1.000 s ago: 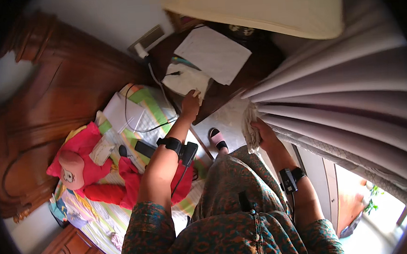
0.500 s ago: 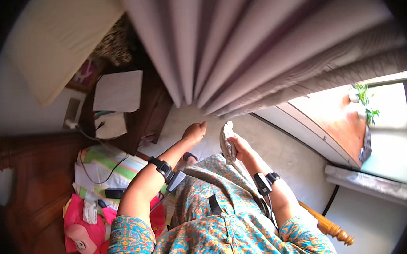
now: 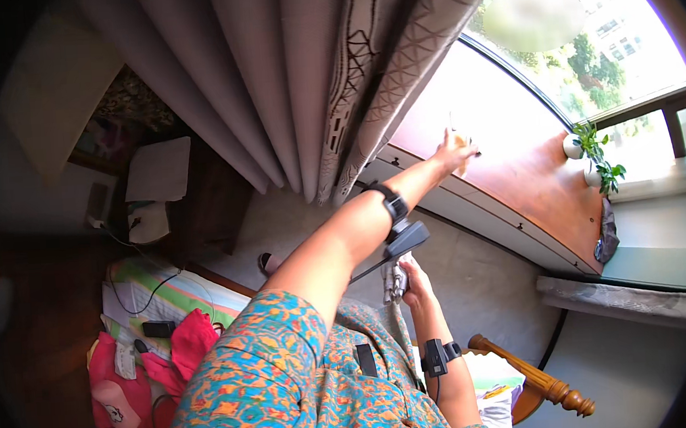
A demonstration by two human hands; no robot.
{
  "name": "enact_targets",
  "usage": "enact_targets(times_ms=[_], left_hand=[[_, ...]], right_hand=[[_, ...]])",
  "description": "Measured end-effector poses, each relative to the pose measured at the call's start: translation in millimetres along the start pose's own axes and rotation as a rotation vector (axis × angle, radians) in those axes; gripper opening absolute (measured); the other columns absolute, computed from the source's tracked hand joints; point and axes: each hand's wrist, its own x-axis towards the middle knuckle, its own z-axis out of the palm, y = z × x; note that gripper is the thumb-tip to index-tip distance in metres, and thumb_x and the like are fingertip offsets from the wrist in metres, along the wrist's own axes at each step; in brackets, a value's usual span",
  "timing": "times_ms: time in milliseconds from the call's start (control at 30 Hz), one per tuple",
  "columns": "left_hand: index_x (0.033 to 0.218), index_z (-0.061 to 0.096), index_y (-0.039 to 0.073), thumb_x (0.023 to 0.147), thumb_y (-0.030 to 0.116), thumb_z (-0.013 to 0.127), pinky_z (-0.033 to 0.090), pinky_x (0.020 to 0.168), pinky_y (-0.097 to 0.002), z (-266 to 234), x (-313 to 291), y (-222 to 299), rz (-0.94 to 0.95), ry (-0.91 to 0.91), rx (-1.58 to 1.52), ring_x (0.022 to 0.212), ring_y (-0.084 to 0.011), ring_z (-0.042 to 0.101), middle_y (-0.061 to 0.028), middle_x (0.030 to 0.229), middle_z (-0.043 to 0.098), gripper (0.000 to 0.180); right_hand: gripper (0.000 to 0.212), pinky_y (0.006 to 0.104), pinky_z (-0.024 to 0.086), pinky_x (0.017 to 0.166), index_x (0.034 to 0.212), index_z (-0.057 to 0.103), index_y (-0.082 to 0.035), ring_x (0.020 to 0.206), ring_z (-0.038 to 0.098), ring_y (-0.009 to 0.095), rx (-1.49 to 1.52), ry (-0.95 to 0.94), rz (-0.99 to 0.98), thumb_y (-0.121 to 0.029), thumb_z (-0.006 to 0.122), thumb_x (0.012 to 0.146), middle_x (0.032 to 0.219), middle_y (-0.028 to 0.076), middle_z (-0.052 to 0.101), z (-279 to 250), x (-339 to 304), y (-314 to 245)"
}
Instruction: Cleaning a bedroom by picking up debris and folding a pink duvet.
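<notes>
We can read no words, numbers or signs. On the pink cap (image 3: 131, 394) we make out a small light-and-dark emblem (image 3: 113, 414) — too small to tell its details. The black device (image 3: 434, 358) strapped to the right forearm (image 3: 451, 389) carries a tiny pale mark, too fine for us to read. Any print on the pale slip (image 3: 125, 361) beside the cap, or on the white sheets (image 3: 158, 170) on the dark bedside table (image 3: 214, 217), is beyond us — too small and dim.

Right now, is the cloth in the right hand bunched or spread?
Bunched: the cloth forms a narrow, creased wad in the right hand.
</notes>
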Motion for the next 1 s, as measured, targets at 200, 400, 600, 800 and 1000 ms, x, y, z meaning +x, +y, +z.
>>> enact_targets(times_ms=[200,400,600,800,1000], left_hand=[[0.135,0.025,0.001,0.072,0.044,0.065,0.032,0.099,-0.0346,-13,14,-30,0.211,0.037,0.526,0.119,-0.0300,0.042,-0.0251,0.123,0.045,0.086],[0.093,0.063,0.003,0.080,0.039,0.057,0.046,0.069,-0.0353,-111,-95,-104,-0.178,-0.330,0.651,0.074,-0.0192,0.059,-0.0149,0.081,0.064,0.039],[0.083,0.060,0.008,0.082,0.033,0.056,0.042,0.060,-0.0313,-284,-195,-149,-0.458,0.407,0.172,0.070,-0.0130,0.048,-0.0015,0.078,0.055,0.026],[0.117,0.050,0.005,0.083,0.037,0.052,0.044,0.074,-0.0354,-434,-296,-179,-0.185,1.056,-0.234,0.092,-0.0192,0.054,-0.0085,0.102,0.058,0.047],[0.127,0.041,0.005,0.082,0.036,0.056,0.042,0.079,-0.0381,-519,-337,-164,-0.264,1.206,-0.355,0.103,-0.0221,0.049,-0.0132,0.119,0.048,0.056]], right_hand=[[0.033,0.0361,0.051,0.068,0.111,0.051,-0.009,0.074,0.060,0.020,-0.043,-0.055,-0.005,-0.009,0.052,0.078,0.090,0.006,0.060,-7,10,-5],[0.038,0.0309,0.049,0.069,0.117,0.047,-0.008,0.078,0.057,0.017,-0.203,-0.170,0.123,-0.008,0.047,0.079,0.092,0.004,0.057,48,19,-1],[0.039,0.0323,0.049,0.070,0.119,0.046,-0.007,0.081,0.058,0.018,-0.435,-0.385,0.229,-0.010,0.048,0.080,0.095,0.006,0.058,120,52,21],[0.039,0.0346,0.049,0.074,0.121,0.045,-0.006,0.085,0.058,0.022,-0.530,-0.488,0.327,-0.012,0.047,0.083,0.098,0.009,0.058,189,71,57],[0.034,0.0359,0.049,0.073,0.118,0.045,-0.006,0.086,0.058,0.023,-0.577,-0.456,0.392,-0.011,0.046,0.084,0.096,0.009,0.057,230,77,91]])
